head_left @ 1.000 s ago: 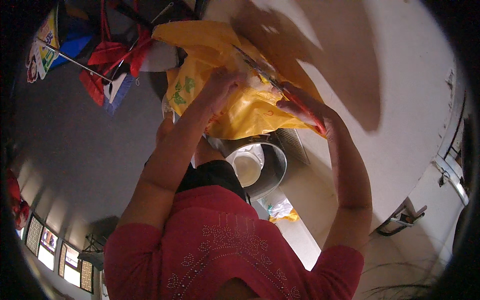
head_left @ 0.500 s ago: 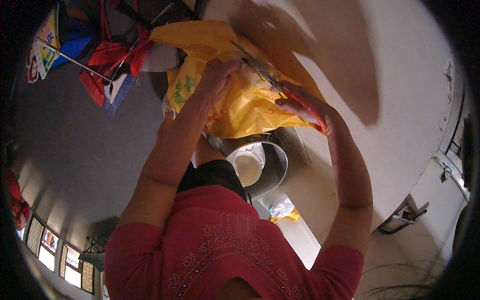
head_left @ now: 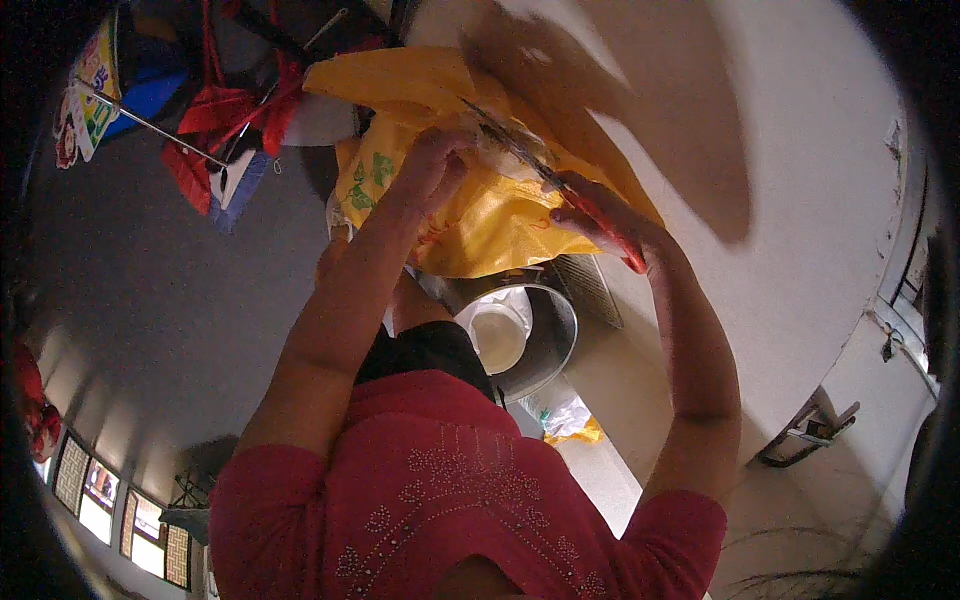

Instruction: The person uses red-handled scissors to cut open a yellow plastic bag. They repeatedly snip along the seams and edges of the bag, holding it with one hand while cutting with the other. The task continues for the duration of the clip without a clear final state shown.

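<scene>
A large yellow woven plastic bag (head_left: 480,235) with green and red print hangs in front of me. My left hand (head_left: 436,165) is closed on the bag's upper part, its fingertips partly hidden. In my right hand (head_left: 606,215) is a pair of scissors with red handles (head_left: 624,246). Their dark blades point up and left across a pale, crumpled patch of the bag, close to my left hand. The blades look nearly together. Below the bag stands a round metal pot (head_left: 560,335) with a white tub (head_left: 497,338) inside.
Red dustpans (head_left: 213,108) and a broom with blue bristles (head_left: 240,190) are at the upper left. A white and yellow bag (head_left: 570,418) lies behind the pot. To the right, a pale wall (head_left: 810,200) carries a dark shadow, with a metal bracket (head_left: 812,432) lower down.
The red handles have come together in my right hand, and the scissor blades have closed. My left hand and the bag have shifted very slightly.
</scene>
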Demonstrator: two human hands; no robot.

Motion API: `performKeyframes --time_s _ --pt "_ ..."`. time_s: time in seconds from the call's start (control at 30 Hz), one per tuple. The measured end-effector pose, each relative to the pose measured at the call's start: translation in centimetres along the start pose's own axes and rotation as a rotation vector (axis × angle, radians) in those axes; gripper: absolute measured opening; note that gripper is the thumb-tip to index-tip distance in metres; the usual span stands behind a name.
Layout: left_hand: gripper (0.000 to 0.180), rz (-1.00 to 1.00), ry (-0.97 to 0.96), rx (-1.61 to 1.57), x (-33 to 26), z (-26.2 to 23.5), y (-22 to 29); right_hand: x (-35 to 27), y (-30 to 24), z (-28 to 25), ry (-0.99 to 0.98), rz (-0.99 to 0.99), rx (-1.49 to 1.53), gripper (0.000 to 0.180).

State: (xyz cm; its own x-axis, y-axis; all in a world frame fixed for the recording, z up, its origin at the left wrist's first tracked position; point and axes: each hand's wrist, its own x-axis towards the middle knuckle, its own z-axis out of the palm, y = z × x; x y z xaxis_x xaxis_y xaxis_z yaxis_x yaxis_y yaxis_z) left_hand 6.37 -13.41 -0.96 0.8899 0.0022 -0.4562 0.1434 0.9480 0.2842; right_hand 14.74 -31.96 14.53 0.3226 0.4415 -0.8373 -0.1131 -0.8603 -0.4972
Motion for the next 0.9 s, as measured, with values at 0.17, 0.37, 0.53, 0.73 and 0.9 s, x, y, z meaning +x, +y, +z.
performKeyframes --time_s 0.17,0.37,0.53,0.73,0.9 --pt "0.034 0.014 -0.007 -0.014 -0.3 1.0 0.3 1.4 0.4 -0.2 0.027 -0.044 -0.316 0.036" --pt "0.032 0.258 -0.043 0.607 -1.1 0.2 0.0 0.7 0.2 0.0 0.007 -0.079 -0.150 0.035" --pt "0.034 0.248 -0.101 0.591 -0.9 0.8 -0.4 1.1 0.3 0.6 0.168 -0.121 -0.401 0.041" --pt "0.042 0.025 -0.012 0.184 -0.6 2.0 -0.4 1.9 -0.4 0.8 0.225 -0.115 -0.531 0.043" --pt "0.044 0.028 -0.047 0.153 -0.2 1.4 -0.6 3.8 3.3 0.2 0.105 -0.243 -0.180 0.038"
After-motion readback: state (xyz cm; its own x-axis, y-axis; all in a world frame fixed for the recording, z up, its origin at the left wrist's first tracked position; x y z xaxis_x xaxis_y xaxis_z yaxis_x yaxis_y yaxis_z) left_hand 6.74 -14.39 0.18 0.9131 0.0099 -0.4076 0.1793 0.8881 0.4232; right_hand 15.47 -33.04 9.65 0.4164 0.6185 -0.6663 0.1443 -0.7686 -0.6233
